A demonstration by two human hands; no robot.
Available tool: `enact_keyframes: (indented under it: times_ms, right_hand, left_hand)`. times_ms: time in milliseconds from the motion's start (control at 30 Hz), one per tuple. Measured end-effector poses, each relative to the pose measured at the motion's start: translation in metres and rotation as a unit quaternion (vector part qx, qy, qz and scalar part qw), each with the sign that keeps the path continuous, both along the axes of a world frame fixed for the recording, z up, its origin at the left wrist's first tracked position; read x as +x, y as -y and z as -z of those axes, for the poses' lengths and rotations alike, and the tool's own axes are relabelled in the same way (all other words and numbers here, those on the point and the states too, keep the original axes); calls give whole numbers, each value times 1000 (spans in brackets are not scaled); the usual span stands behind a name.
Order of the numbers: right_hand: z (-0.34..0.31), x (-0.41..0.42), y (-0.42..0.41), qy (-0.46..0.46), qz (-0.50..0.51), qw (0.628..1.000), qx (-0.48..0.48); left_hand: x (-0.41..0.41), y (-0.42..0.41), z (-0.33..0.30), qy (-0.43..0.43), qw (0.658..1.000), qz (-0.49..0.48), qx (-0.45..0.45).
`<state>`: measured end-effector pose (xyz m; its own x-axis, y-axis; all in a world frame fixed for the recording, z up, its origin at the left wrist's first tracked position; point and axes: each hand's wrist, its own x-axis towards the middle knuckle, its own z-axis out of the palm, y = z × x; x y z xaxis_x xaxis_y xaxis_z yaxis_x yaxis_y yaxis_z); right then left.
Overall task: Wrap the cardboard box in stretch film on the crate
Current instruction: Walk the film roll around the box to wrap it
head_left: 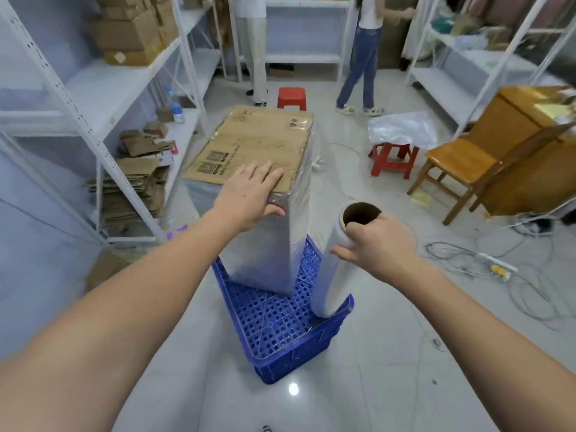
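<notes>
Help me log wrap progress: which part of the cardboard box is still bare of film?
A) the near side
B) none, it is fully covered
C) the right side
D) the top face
D: the top face of the cardboard box shows bare brown card and printed labels, while its sides are clouded with stretch film.

Cardboard, film and plastic

Matt brown cardboard box (255,141) wears shiny clear stretch film (335,269); the blue crate (280,325) is perforated plastic, on a glossy tiled floor (389,369).

The cardboard box (249,141) stands on the crate (280,322), film roll (333,275) at its right.
</notes>
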<state>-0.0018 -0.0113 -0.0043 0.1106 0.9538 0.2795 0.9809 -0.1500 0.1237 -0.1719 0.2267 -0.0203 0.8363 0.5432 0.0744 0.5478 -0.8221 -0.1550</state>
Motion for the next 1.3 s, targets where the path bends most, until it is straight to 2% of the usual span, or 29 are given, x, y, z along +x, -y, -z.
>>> enact_keyframes:
  times_ms: [367, 500, 933, 1300]
  right_hand:
    - [-1, -26, -9, -7, -194, 980, -37]
    - [9, -38, -11, 1, -231, 971, -62]
    - [2, -53, 4, 50, -204, 974, -85]
    - [-7, -66, 22, -32, -134, 986, -89]
  left_hand:
    - [47, 34, 3, 20, 998, -51, 1]
    - [51, 40, 7, 19, 998, -57, -1]
    - [46, 40, 1, 39, 998, -55, -15]
    - [36, 28, -26, -36, 997, -4, -75]
